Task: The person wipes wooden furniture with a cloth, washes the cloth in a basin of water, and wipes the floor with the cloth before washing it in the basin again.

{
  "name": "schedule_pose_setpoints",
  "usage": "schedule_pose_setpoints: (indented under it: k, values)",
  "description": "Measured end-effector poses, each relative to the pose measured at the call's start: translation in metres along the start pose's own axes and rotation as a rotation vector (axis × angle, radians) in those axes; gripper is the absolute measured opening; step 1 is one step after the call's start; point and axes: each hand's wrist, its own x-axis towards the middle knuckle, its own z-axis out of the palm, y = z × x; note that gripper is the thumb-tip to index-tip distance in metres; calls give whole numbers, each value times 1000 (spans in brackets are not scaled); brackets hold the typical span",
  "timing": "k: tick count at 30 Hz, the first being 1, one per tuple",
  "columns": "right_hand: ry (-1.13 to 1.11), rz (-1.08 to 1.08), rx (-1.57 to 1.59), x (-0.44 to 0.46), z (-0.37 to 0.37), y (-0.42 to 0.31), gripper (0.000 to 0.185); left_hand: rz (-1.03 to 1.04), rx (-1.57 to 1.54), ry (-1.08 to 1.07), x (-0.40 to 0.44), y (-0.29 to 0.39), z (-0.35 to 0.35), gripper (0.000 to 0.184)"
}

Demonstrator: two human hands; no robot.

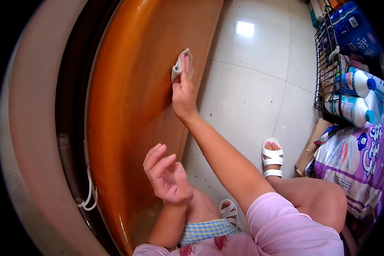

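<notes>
My right hand (184, 96) reaches forward with a light grey cloth (176, 71) under its fingers. The cloth lies against the side of an orange-brown wooden panel (153, 51), and part of it is hidden by the fingers. Closer to my body, my left hand (168, 177) is raised in front of the same panel. Its fingers are loosely curled and apart, with nothing in them.
Pale floor tiles (251, 77) with dark specks run beside the panel. On the right stand a black wire basket (324, 64), white bottles (350, 111) and a purple-and-white bag (350, 162). A white cord (89, 192) hangs at the left. My white-sandalled feet are on the floor.
</notes>
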Motion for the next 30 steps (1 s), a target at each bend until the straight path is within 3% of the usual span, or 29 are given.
schedule_pose_setpoints:
  k: [3, 7, 12, 17, 23, 30]
  values:
    - [-4, 61, 32, -29, 4, -2, 62, -58, 14, -71, -1, -5, 4, 33]
    - [-78, 16, -302, -138, 32, 2, 61, -93, 21, -128, -4, -21, 11, 38]
    - [-53, -9, -45, -87, -4, -22, 60, -200, 26, -200, -7, -23, 10, 36]
    - [-37, 128, -66, -13, -15, 25, 58, -253, 94, -197, -1, -32, 19, 40]
    - [-177, 138, -159, -118, -3, 12, 63, -221, 49, -226, -9, -39, 25, 42]
    - [-101, 184, -111, -83, -13, 35, 59, -216, 103, -239, -3, -40, 28, 42]
